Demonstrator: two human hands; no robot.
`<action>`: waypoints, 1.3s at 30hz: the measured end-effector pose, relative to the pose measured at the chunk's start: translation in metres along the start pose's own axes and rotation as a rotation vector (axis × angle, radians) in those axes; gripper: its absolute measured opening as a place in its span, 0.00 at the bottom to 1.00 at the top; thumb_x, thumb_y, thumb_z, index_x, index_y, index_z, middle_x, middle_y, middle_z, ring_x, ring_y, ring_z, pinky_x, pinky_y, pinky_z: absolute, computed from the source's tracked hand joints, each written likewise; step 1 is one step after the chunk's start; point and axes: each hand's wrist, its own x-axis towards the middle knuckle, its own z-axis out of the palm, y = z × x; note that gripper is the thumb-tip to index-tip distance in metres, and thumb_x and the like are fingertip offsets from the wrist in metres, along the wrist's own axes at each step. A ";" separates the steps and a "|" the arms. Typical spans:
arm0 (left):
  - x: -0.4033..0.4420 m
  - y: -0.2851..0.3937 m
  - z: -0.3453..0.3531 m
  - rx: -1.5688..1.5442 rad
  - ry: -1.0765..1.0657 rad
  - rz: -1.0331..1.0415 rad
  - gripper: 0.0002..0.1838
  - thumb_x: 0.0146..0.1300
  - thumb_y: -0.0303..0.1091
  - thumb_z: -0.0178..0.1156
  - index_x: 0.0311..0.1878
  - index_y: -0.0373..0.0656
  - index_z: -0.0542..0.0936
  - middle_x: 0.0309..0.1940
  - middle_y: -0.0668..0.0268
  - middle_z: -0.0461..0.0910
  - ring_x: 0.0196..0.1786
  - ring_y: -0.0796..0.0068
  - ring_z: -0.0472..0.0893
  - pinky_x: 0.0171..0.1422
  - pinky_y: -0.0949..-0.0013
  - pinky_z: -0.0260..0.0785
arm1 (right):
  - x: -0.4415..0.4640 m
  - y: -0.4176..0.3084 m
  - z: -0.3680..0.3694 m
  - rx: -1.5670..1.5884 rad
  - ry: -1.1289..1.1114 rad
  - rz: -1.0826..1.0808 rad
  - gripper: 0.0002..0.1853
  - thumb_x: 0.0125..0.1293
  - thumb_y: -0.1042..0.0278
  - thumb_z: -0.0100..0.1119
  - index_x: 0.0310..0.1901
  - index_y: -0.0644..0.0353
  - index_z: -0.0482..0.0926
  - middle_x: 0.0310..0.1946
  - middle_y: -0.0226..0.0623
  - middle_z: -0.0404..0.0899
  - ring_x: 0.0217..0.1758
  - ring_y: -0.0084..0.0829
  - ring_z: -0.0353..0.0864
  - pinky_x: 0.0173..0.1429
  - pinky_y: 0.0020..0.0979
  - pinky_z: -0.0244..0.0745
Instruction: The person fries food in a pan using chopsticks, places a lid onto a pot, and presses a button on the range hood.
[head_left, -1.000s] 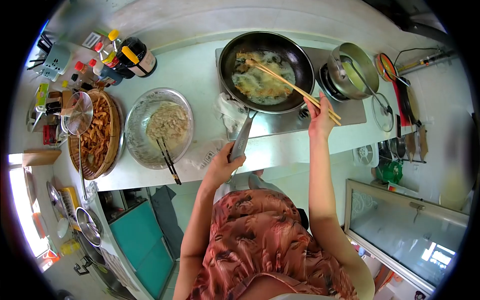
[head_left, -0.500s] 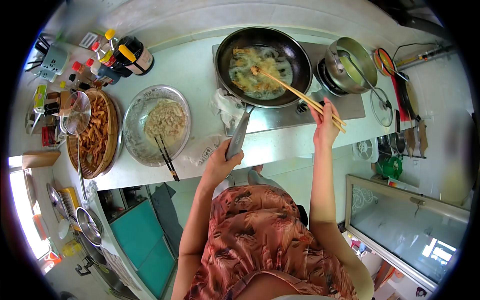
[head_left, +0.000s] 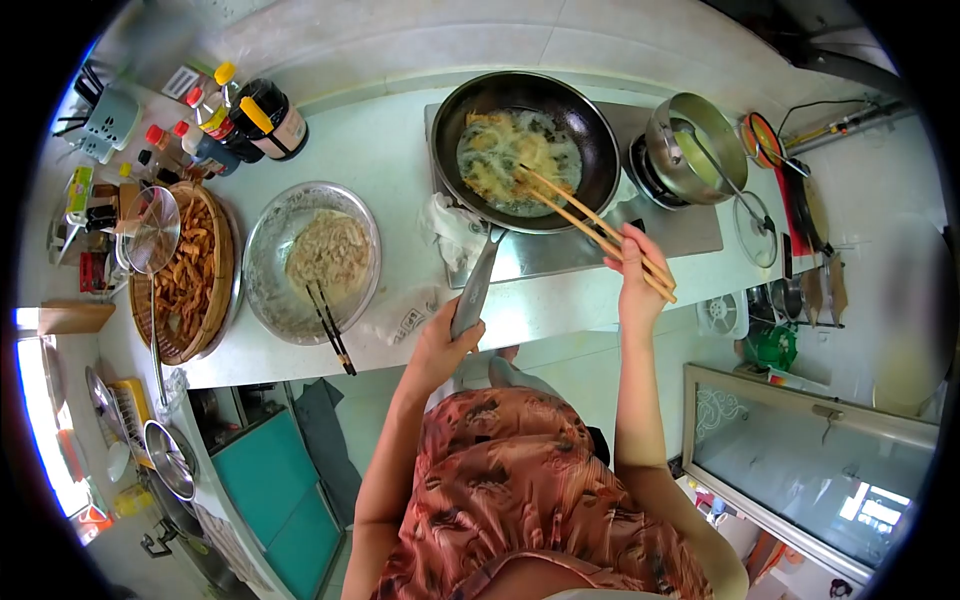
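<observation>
A black wok (head_left: 600, 130) sits on the stove, with battered pieces (head_left: 500, 160) frying in bubbling oil. My left hand (head_left: 442, 345) is wrapped round the wok's grey handle (head_left: 478, 283). Between the fingers of my right hand (head_left: 640, 272) is a pair of long wooden chopsticks (head_left: 600, 228), their tips among the frying pieces and slightly apart. Left of the wok stands a metal bowl (head_left: 262, 275) of pale battered food (head_left: 328, 252); dark chopsticks (head_left: 328, 325) lean in it.
A wicker basket (head_left: 228, 270) of fried pieces stands at the left, a strainer (head_left: 152, 235) lying across it. Sauce bottles (head_left: 270, 120) line the back left. A metal pot (head_left: 690, 150) with a ladle is right of the wok, beside a glass lid (head_left: 755, 235).
The chopsticks' tips have spread apart; the piece pinched at their ends before is no longer held there. The whole view has shifted slightly. My left hand keeps its grip.
</observation>
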 end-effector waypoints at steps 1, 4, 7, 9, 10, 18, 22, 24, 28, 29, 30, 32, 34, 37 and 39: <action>0.000 -0.003 0.001 -0.010 0.005 0.022 0.19 0.63 0.38 0.60 0.52 0.36 0.72 0.25 0.70 0.74 0.28 0.83 0.72 0.30 0.75 0.65 | 0.000 -0.004 0.003 -0.023 -0.047 -0.017 0.13 0.68 0.67 0.56 0.48 0.68 0.79 0.42 0.40 0.79 0.37 0.30 0.83 0.38 0.25 0.83; -0.001 -0.002 0.001 -0.037 -0.002 0.008 0.19 0.63 0.37 0.60 0.52 0.37 0.72 0.24 0.70 0.72 0.27 0.83 0.71 0.29 0.76 0.64 | 0.001 -0.004 0.015 -0.037 -0.140 -0.015 0.12 0.68 0.68 0.56 0.46 0.67 0.81 0.44 0.39 0.78 0.36 0.30 0.84 0.36 0.24 0.83; -0.001 -0.002 0.002 -0.057 0.006 -0.005 0.19 0.63 0.36 0.60 0.53 0.37 0.72 0.24 0.70 0.72 0.26 0.84 0.70 0.29 0.77 0.63 | 0.006 0.005 0.033 -0.044 -0.176 -0.022 0.12 0.68 0.68 0.56 0.46 0.67 0.81 0.43 0.39 0.79 0.36 0.29 0.84 0.37 0.24 0.83; -0.002 0.002 0.000 -0.049 -0.010 -0.050 0.22 0.62 0.35 0.60 0.56 0.34 0.71 0.28 0.67 0.75 0.29 0.81 0.73 0.34 0.74 0.68 | 0.012 0.018 0.046 0.039 -0.097 -0.005 0.12 0.68 0.68 0.56 0.46 0.67 0.81 0.42 0.40 0.80 0.36 0.29 0.84 0.38 0.24 0.83; -0.002 0.004 0.000 -0.045 -0.018 -0.072 0.24 0.61 0.34 0.60 0.58 0.33 0.70 0.29 0.66 0.76 0.30 0.79 0.75 0.36 0.73 0.70 | 0.016 0.025 0.051 0.081 -0.058 0.003 0.12 0.68 0.68 0.56 0.46 0.68 0.81 0.41 0.40 0.80 0.37 0.29 0.84 0.38 0.24 0.83; -0.003 0.005 0.001 -0.038 0.005 -0.043 0.22 0.63 0.37 0.60 0.56 0.35 0.71 0.26 0.68 0.74 0.27 0.82 0.72 0.32 0.75 0.66 | 0.036 0.044 0.053 0.269 0.117 0.137 0.14 0.69 0.67 0.55 0.49 0.71 0.77 0.41 0.43 0.80 0.37 0.32 0.84 0.39 0.26 0.84; -0.001 0.000 0.004 -0.051 0.029 -0.006 0.21 0.63 0.37 0.60 0.55 0.36 0.72 0.23 0.70 0.73 0.25 0.84 0.71 0.29 0.77 0.64 | 0.039 0.044 0.039 0.303 0.193 0.143 0.14 0.69 0.69 0.54 0.48 0.72 0.77 0.39 0.44 0.79 0.36 0.34 0.84 0.41 0.28 0.85; -0.002 0.002 0.003 -0.041 0.021 -0.017 0.21 0.63 0.37 0.60 0.55 0.36 0.72 0.23 0.70 0.73 0.25 0.84 0.71 0.29 0.77 0.64 | 0.039 0.042 0.032 0.307 0.216 0.154 0.14 0.68 0.70 0.54 0.48 0.73 0.76 0.40 0.44 0.78 0.36 0.34 0.83 0.40 0.28 0.85; -0.003 0.004 0.002 -0.022 0.016 -0.018 0.20 0.64 0.37 0.59 0.55 0.37 0.71 0.23 0.71 0.73 0.25 0.84 0.70 0.29 0.77 0.62 | 0.040 0.044 0.021 0.269 0.246 0.108 0.13 0.68 0.70 0.55 0.47 0.72 0.76 0.40 0.44 0.78 0.35 0.32 0.83 0.40 0.27 0.84; -0.002 0.004 0.002 -0.030 0.015 -0.017 0.20 0.64 0.37 0.59 0.55 0.37 0.71 0.23 0.71 0.73 0.24 0.84 0.70 0.28 0.77 0.62 | 0.040 0.044 0.019 0.247 0.250 0.094 0.13 0.68 0.70 0.55 0.47 0.72 0.76 0.40 0.43 0.78 0.35 0.31 0.83 0.39 0.26 0.84; -0.002 0.003 0.003 -0.039 0.014 -0.015 0.20 0.64 0.36 0.59 0.56 0.37 0.71 0.23 0.71 0.73 0.24 0.84 0.69 0.28 0.77 0.62 | 0.040 0.043 0.018 0.217 0.241 0.071 0.13 0.68 0.70 0.55 0.47 0.71 0.77 0.39 0.43 0.78 0.35 0.30 0.83 0.39 0.26 0.84; -0.002 0.000 0.003 -0.046 0.016 -0.007 0.20 0.64 0.36 0.59 0.56 0.37 0.71 0.23 0.71 0.73 0.24 0.85 0.69 0.28 0.77 0.61 | 0.038 0.038 0.017 0.157 0.224 0.028 0.13 0.69 0.69 0.55 0.47 0.70 0.77 0.39 0.42 0.79 0.35 0.29 0.82 0.37 0.25 0.83; -0.002 -0.003 0.003 -0.043 0.021 0.008 0.20 0.64 0.36 0.59 0.56 0.37 0.71 0.23 0.71 0.72 0.24 0.85 0.68 0.28 0.77 0.61 | 0.035 0.030 0.019 0.100 0.199 -0.024 0.13 0.69 0.68 0.55 0.47 0.69 0.78 0.38 0.41 0.79 0.35 0.28 0.82 0.36 0.24 0.82; -0.003 -0.002 0.003 -0.040 0.026 0.010 0.20 0.64 0.36 0.59 0.56 0.36 0.71 0.23 0.71 0.73 0.24 0.85 0.69 0.28 0.77 0.61 | 0.028 0.005 0.019 0.046 0.087 0.000 0.12 0.69 0.67 0.55 0.47 0.68 0.79 0.36 0.39 0.80 0.34 0.27 0.83 0.35 0.24 0.82; -0.004 0.005 0.002 -0.028 0.020 -0.021 0.20 0.64 0.36 0.59 0.56 0.36 0.71 0.24 0.71 0.73 0.25 0.85 0.69 0.28 0.77 0.61 | 0.023 -0.011 0.016 0.024 -0.010 0.039 0.12 0.68 0.68 0.55 0.46 0.67 0.79 0.35 0.38 0.80 0.33 0.27 0.83 0.34 0.24 0.81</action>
